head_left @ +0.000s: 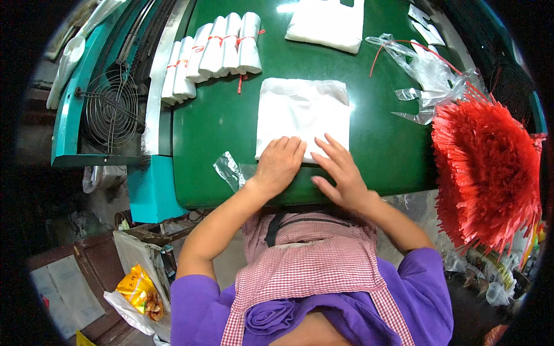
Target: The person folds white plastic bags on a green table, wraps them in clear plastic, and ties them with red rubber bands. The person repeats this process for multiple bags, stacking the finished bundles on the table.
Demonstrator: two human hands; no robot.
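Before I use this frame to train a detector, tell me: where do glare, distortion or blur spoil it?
Head view: glare blows out the white stack under the left hand and right hand, hiding its layers; a bright patch sits on the green table near the top edge; fisheye bends the table's edges and blackens the corners; the centre is sharp, the rim soft.

Bright, even light falls from above onto the glossy green work table (219, 121), leaving a white glare patch at its far edge. Shadows are soft and short. Fisheye bending curves straight edges; a black vignette rings the frame, where detail blurs.
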